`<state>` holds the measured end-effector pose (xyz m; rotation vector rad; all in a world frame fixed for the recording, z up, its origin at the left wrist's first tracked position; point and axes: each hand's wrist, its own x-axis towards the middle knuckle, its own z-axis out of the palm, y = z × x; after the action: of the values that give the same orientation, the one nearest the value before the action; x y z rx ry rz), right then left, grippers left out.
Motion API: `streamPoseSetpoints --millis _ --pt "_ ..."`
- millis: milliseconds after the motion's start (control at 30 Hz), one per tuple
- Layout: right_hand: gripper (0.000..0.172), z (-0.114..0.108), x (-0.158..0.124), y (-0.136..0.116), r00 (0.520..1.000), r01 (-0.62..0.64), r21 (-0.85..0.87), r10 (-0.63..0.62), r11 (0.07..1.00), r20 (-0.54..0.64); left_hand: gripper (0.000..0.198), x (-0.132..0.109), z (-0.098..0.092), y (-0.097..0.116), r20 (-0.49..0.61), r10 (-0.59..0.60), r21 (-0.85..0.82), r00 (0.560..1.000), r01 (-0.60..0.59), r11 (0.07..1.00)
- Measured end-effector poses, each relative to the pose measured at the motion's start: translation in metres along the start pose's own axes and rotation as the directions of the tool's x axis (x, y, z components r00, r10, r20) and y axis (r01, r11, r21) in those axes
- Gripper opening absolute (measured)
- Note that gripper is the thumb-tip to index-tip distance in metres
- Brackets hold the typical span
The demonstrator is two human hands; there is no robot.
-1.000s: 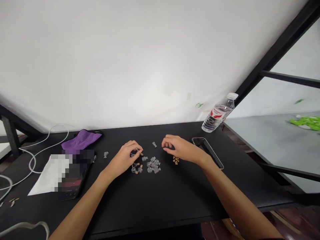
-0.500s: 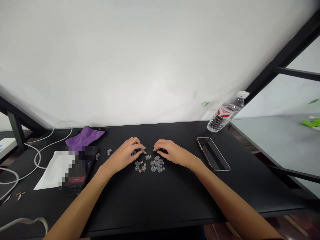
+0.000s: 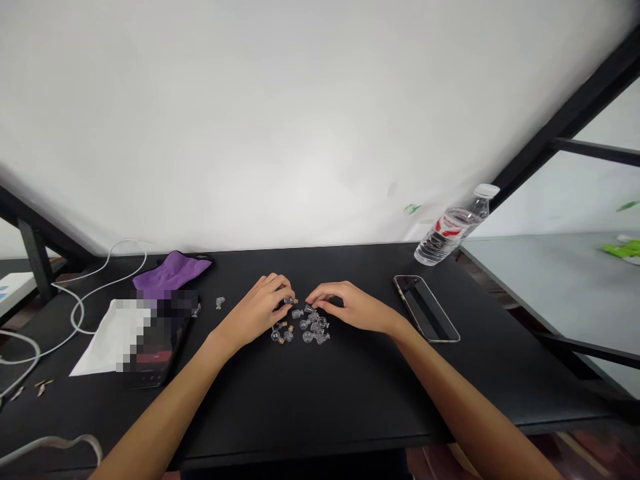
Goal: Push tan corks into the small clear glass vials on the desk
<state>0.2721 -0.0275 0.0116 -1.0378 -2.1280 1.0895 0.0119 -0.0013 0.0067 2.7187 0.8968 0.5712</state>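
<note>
A small glass bottle with a cork [image 3: 289, 301] is pinched between the thumb and fingers of my left hand [image 3: 263, 307]. Close below that hand, several more corked bottles [image 3: 277, 336] lie in a loose group, some partly covered by it. My right hand [image 3: 347, 305] rests palm down with its fingers stretched out. Just under its fingertips lies a small clear bottle [image 3: 311, 309], at the top of a cluster of bottles without visible corks [image 3: 320, 327]. One more clear bottle [image 3: 297, 313] lies between the two groups.
A phone [image 3: 427, 308] and a tilted water bottle [image 3: 453, 227] are on the right of the black table [image 3: 300, 407]. On the left are a purple cloth [image 3: 173, 272], a white sheet [image 3: 100, 343], a dark device [image 3: 163, 353], white cables [image 3: 75, 303] and a lone small bottle [image 3: 220, 303].
My left hand has shifted slightly right with the corked bottle. My right fingers have straightened, and a small bottle now lies below their tips at the top of the cluster.
</note>
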Motion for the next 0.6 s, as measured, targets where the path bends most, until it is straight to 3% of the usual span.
streamPoseSetpoints --millis 233,467,600 --pt "0.023 0.003 -0.008 -0.013 0.984 -0.042 0.017 0.045 0.999 -0.175 0.01 0.012 -0.004 0.023 -0.141 0.046 -0.18 0.989 -0.071 0.981" --pt "0.024 0.004 -0.013 -0.019 0.986 -0.014 0.005 0.015 1.0 -0.166 0.009 0.01 0.016 0.024 -0.241 0.094 -0.302 0.966 -0.167 0.939" --pt "0.022 0.004 -0.013 -0.019 0.987 -0.018 -0.043 0.011 0.999 -0.162 0.011 0.006 0.02 0.024 -0.256 0.039 -0.391 0.966 -0.14 0.909"
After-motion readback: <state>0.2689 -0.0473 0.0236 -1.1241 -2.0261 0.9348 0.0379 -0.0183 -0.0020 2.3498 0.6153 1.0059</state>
